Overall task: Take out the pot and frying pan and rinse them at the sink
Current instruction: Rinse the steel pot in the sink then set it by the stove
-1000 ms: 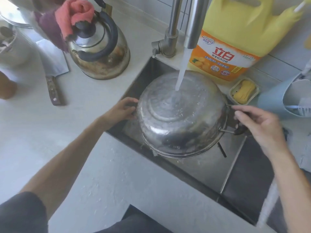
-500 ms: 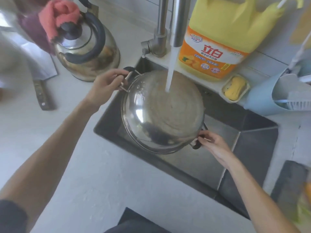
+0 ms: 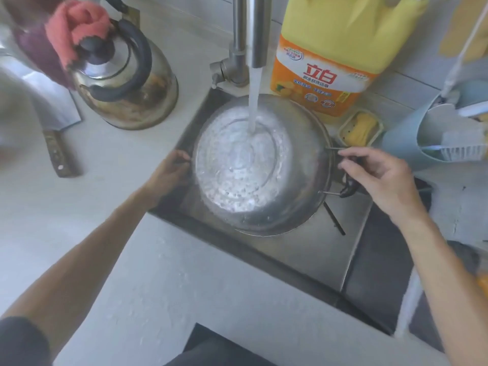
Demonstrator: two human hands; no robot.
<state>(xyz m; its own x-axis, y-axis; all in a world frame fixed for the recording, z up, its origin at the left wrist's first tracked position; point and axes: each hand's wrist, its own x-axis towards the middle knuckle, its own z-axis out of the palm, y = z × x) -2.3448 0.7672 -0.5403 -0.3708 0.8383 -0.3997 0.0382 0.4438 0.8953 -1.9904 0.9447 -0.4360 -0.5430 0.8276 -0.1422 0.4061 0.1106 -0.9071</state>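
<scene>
1. A steel pot [image 3: 260, 167] is held upside down over the sink [image 3: 303, 249], its base facing up directly under the tap [image 3: 254, 30].
2. A stream of water [image 3: 254, 101] falls onto the middle of the upturned base and spreads into white spray, which suggests the outside is being rinsed.
3. The left hand [image 3: 167, 175] grips the pot's left handle, fingers curled around it, steadying that side.
4. The right hand [image 3: 380, 175] pinches the wire handle on the right, so the pot hangs level between both hands.
5. A kettle [image 3: 124, 83] and a cleaver [image 3: 52, 112] lie on the counter to the left, away from the splash.
6. A yellow detergent jug [image 3: 335, 56] and a soap dish [image 3: 360, 126] stand behind the sink, close at hand.
7. No frying pan is visible.
</scene>
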